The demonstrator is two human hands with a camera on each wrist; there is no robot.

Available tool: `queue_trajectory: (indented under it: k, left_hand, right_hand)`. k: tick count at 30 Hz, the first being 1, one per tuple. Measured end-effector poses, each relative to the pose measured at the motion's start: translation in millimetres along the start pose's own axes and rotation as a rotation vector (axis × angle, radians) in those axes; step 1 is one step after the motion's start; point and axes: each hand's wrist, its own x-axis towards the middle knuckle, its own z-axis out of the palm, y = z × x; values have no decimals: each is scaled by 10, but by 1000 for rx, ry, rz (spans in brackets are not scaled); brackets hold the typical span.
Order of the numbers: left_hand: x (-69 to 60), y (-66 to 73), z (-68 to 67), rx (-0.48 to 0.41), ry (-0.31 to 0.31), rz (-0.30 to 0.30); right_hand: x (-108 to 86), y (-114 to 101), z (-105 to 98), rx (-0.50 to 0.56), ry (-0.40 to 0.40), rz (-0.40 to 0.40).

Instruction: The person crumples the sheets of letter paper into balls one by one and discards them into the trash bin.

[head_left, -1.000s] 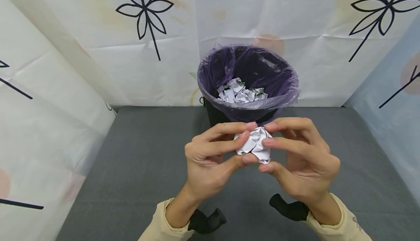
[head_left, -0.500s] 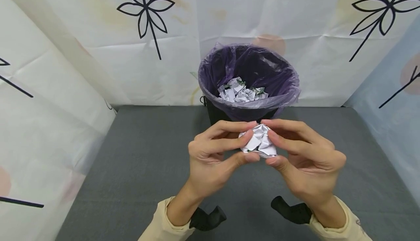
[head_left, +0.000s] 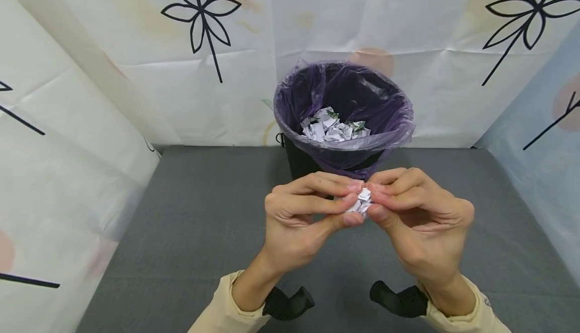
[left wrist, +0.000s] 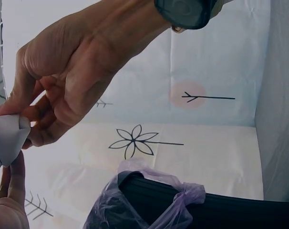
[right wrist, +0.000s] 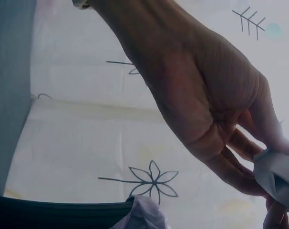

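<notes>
A crumpled white paper ball (head_left: 362,203) is pinched between both hands in front of the bin. My left hand (head_left: 299,222) grips its left side with thumb and fingertips. From the right, my right hand (head_left: 423,227) pinches the other side, its fingertips covering much of the paper. In the left wrist view, the paper ball (left wrist: 8,138) shows at the left edge between the fingers. The right wrist view has the paper ball (right wrist: 275,176) at its right edge, also held. Behind the hands stands a black bin (head_left: 301,161) lined with a purple plastic bag (head_left: 283,101).
Several crumpled papers (head_left: 333,126) with some green patches lie inside the bin. A dark grey cloth (head_left: 195,212) covers the table. White patterned sheets (head_left: 317,15) hang behind and at the sides. Each wrist carries a black strap-like piece (head_left: 290,304).
The paper ball looks smaller, with more of it hidden behind the fingers. Both hands have drawn closer together, and the right fingers are more bent. The bin has not moved.
</notes>
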Motion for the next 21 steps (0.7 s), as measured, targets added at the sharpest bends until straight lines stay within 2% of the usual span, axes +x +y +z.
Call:
queue_trajectory:
  k: [3, 6, 8, 10, 12, 15, 18, 21]
  left_hand:
    - [5, -2, 14, -12, 14, -11]
    - [6, -1, 49, -14, 67, -21]
    - [5, -9, 87, 38, 110, 14]
    - [4, -19, 119, 147, 131, 82]
    - [5, -27, 129, 283, 114, 162]
    - [12, -28, 113, 442, 31, 244]
    - [20, -21, 86, 489, -28, 244]
    - [26, -12, 73, 472, -32, 206]
  right_hand:
    - [6, 14, -9, 16, 6, 13]
    - [28, 5, -2, 3, 31, 40]
    - [47, 2, 17, -6, 59, 55]
    - [68, 7, 42, -6, 94, 61]
    - [83, 24, 66, -3, 133, 52]
    - [99, 39, 87, -25, 188, 39]
    - [100, 27, 90, -106, 206, 46]
    - [97, 15, 81, -167, 185, 51]
